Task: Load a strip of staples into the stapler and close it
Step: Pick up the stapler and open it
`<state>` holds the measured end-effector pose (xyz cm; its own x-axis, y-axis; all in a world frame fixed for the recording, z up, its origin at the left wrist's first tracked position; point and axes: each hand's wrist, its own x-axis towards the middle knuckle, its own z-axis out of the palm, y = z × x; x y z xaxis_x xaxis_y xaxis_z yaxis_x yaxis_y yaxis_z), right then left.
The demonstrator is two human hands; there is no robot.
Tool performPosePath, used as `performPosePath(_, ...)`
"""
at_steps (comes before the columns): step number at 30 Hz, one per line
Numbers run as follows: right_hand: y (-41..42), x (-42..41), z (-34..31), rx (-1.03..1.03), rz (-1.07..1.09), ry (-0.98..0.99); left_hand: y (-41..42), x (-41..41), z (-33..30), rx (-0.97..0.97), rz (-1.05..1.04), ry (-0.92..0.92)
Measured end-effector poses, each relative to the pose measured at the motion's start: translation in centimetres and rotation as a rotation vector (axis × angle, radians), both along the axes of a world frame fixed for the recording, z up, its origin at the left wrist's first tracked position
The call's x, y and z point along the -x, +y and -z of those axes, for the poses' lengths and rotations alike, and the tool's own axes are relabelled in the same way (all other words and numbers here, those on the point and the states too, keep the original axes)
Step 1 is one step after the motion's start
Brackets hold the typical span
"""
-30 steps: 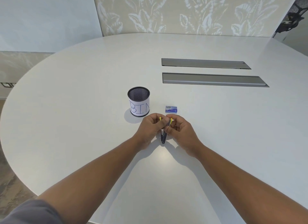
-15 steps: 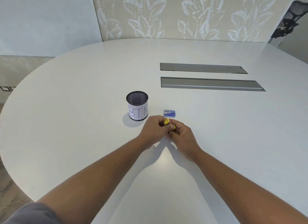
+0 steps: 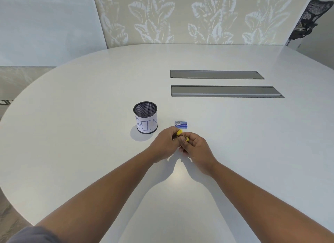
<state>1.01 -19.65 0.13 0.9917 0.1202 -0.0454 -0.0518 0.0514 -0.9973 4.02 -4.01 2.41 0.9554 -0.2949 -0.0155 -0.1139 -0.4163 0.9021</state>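
A small stapler (image 3: 181,134) with yellow ends is held between both my hands, low over the white table (image 3: 90,152). My left hand (image 3: 165,143) wraps its left side, and one yellow end shows above the fingers. My right hand (image 3: 196,148) pinches the other yellow end from the right. Most of the stapler's body is hidden by my fingers, so I cannot tell whether it is open. A small blue staple box (image 3: 181,124) lies on the table just beyond my hands. No loose staple strip is visible.
A black mesh cup (image 3: 145,119) with a paper label reading "BIN" stands left of the staple box. Two long grey cable hatches (image 3: 226,91) are set into the table farther back right. A black office chair (image 3: 307,18) stands at the far right.
The stapler's dark body, visible hanging between my hands a second ago, is now covered by my fingers. My hands have drawn closer together. The view has tilted slightly.
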Motion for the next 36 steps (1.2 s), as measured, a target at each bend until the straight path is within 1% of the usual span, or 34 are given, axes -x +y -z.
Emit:
performPosePath(5,0.0,-0.1,0.2,0.056,0.002,-0.019,0.2,-0.3,-0.5,-0.047,-0.019,-0.011)
performPosePath(9,0.1,-0.2,0.3,0.122,-0.019,-0.034,0.4,-0.1,-0.5,-0.014,-0.027,-0.005)
performPosePath(13,0.2,-0.2,0.3,0.139,-0.022,-0.025,-0.1,0.3,-0.2,-0.026,-0.095,-0.052)
performPosePath(17,0.1,0.0,0.1,0.092,-0.017,0.000,-1.0,0.7,-0.1,-0.090,-0.161,-0.106)
performPosePath(24,-0.1,0.0,-0.5,0.043,-0.019,0.012,-1.6,1.0,0.2,-0.095,-0.187,-0.154)
performPosePath(28,0.1,0.1,-0.6,0.014,-0.007,0.038,-1.4,0.4,0.4,-0.039,-0.265,-0.222)
performPosePath(31,0.0,0.1,-0.7,-0.002,0.009,0.046,-1.0,-0.2,0.5,-0.026,-0.241,-0.284)
performPosePath(33,0.1,0.1,-0.8,0.000,0.028,0.050,-0.9,-0.3,0.9,0.064,-0.225,-0.242)
performPosePath(36,0.2,0.5,-0.8,0.091,0.069,0.015,-0.7,-0.1,1.3,0.295,-0.213,-0.103)
